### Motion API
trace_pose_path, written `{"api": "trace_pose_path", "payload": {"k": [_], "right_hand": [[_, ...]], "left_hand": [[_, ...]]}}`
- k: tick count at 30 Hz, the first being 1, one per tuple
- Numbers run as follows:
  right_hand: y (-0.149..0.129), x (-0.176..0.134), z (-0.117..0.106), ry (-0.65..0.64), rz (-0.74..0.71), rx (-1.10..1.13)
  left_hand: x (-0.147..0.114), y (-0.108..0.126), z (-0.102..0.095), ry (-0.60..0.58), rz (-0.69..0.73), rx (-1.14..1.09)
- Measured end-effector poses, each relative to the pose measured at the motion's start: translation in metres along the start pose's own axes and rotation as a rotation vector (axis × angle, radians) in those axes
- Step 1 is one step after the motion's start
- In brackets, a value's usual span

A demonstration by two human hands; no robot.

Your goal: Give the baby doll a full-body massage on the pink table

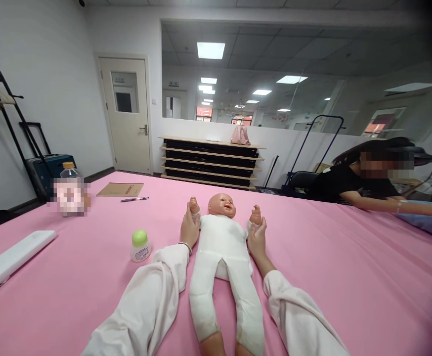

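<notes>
A baby doll (221,237) with a white cloth body lies on its back on the pink sheet (334,277), head away from me and legs toward me. My left hand (190,228) is closed round the doll's arm on the left, just below its small plastic hand. On the other side, my right hand (257,241) grips the doll's other arm at the wrist. Both doll hands point upward beside its head. To the left of my left forearm stands a small jar with a green lid (140,244).
A long white device (16,259), a blurred bottle (69,193), a brown notebook (120,189) and a pen (134,199) lie or stand on the left. At the right, another person (353,180) leans over the surface beside blue cloth (427,220). Behind is a low shelf (210,163).
</notes>
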State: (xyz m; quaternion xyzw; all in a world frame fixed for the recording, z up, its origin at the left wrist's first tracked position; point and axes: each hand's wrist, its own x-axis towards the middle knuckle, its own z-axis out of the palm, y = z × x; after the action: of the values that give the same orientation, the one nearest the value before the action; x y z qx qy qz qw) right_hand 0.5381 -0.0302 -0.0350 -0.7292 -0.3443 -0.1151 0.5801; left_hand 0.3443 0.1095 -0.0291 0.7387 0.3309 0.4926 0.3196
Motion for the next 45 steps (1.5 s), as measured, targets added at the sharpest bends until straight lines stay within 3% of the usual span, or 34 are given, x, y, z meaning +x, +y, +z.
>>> {"api": "trace_pose_path", "payload": {"k": [3,6,9,12,16,19,24,28,35,41,45], "right_hand": [[0.007,0.016,0.009,-0.033,-0.045,-0.058],[0.019,0.029,0.014,-0.125,-0.085,-0.094],[0.035,0.039,0.016,-0.231,-0.031,-0.109],[0.045,0.042,0.016,-0.242,0.056,-0.151],[0.037,0.039,0.012,-0.234,0.075,-0.166],[0.023,0.030,0.005,-0.137,0.017,-0.134],[0.008,0.007,-0.009,0.012,0.064,-0.135],[0.000,-0.014,-0.019,-0.010,-0.039,-0.047],[-0.008,-0.045,-0.041,-0.211,-0.233,0.025],[-0.017,-0.063,-0.065,-0.380,0.008,0.189],[-0.024,-0.066,-0.067,-0.378,0.140,0.281]], "left_hand": [[0.010,-0.002,0.010,0.004,-0.001,0.034],[0.022,-0.004,0.017,-0.071,0.005,0.115],[0.031,-0.009,0.023,-0.155,-0.033,0.227],[0.037,-0.015,0.027,-0.215,-0.130,0.350],[0.038,-0.019,0.028,-0.225,-0.159,0.373],[0.034,-0.015,0.023,-0.162,-0.154,0.311],[0.018,-0.006,0.005,-0.007,-0.150,0.172],[0.003,-0.005,-0.011,-0.013,-0.097,0.121],[-0.020,-0.002,-0.027,0.013,-0.108,0.132],[-0.039,0.001,-0.041,-0.057,-0.101,0.126],[-0.044,0.001,-0.045,-0.099,-0.089,0.104]]}}
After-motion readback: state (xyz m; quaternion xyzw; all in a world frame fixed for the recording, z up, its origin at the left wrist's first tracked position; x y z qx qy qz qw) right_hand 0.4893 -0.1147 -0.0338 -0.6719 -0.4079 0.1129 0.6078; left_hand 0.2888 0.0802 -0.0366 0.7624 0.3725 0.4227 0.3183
